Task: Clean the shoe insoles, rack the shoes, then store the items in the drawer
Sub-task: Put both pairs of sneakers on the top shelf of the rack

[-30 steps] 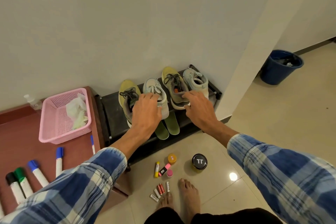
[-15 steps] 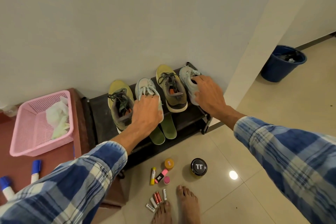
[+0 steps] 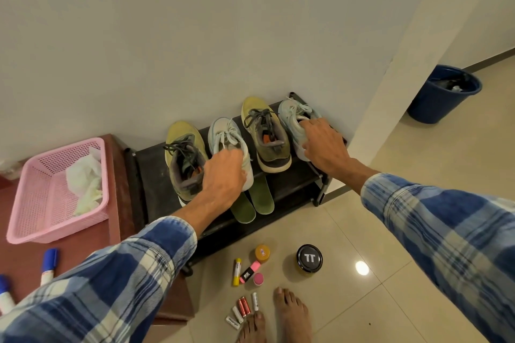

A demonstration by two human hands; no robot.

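Several shoes stand toe-to-wall on the top of a black shoe rack [image 3: 295,184]. From left: an olive-yellow shoe [image 3: 182,153], a pale blue shoe [image 3: 227,133], a second olive-yellow shoe [image 3: 264,131], a second pale blue shoe [image 3: 294,117]. My left hand [image 3: 223,175] grips the heel of the left pale blue shoe. My right hand [image 3: 323,145] grips the heel of the right pale blue shoe. Two green insoles [image 3: 252,202] lie on the lower shelf, partly under the shoes.
On the floor by my bare feet lie batteries [image 3: 243,309], a yellow stick [image 3: 237,271], a pink item [image 3: 249,271], a small orange jar [image 3: 262,253] and a black-lidded jar [image 3: 309,258]. Left, a brown cabinet top [image 3: 28,256] bears a pink basket [image 3: 16,228] and markers [image 3: 48,264]. A blue bin [image 3: 443,95] stands right.
My right hand has moved from the right olive-yellow shoe to the right pale blue shoe at the rack's end. My left hand has stayed on the left pale blue shoe. The camera has turned right.
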